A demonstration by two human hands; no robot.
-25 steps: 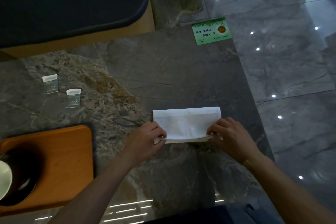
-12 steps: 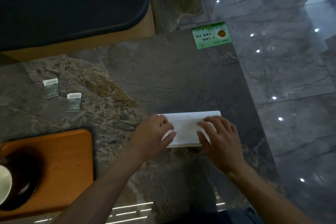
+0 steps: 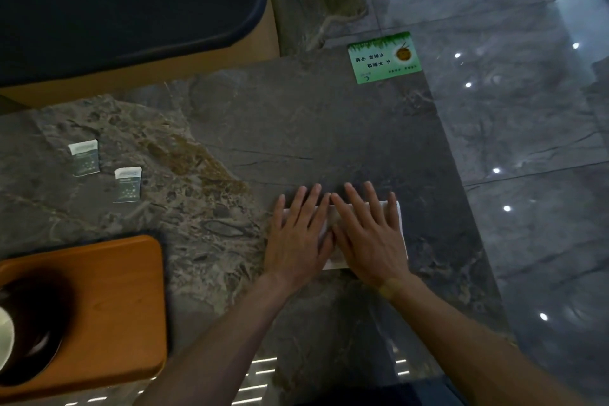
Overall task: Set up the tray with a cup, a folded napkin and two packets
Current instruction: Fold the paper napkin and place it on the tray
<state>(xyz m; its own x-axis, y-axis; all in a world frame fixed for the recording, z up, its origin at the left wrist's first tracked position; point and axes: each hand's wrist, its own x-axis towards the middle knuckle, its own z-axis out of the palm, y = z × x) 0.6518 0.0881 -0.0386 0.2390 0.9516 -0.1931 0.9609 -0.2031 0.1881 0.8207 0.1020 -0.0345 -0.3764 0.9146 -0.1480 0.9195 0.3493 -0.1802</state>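
A folded white napkin [image 3: 400,234] lies on the marble table near its right edge, mostly covered by my hands. My left hand [image 3: 298,234] and my right hand [image 3: 367,234] lie flat on it side by side, fingers stretched out, pressing it down. Two small packets [image 3: 85,158] [image 3: 127,184] lie on the table at the left. The orange wooden tray [image 3: 125,306] sits at the lower left. On it stands a cup [image 3: 5,336] on a dark saucer [image 3: 39,339], cut off by the frame's edge.
A green card [image 3: 384,58] lies at the table's far right corner. A dark-cushioned bench [image 3: 131,10] runs behind the table. Glossy floor [image 3: 527,142] lies past the table's right edge.
My hands let go of the napkin's near edge after folding it over, then moved on top and flattened out on it. The napkin is now narrower.
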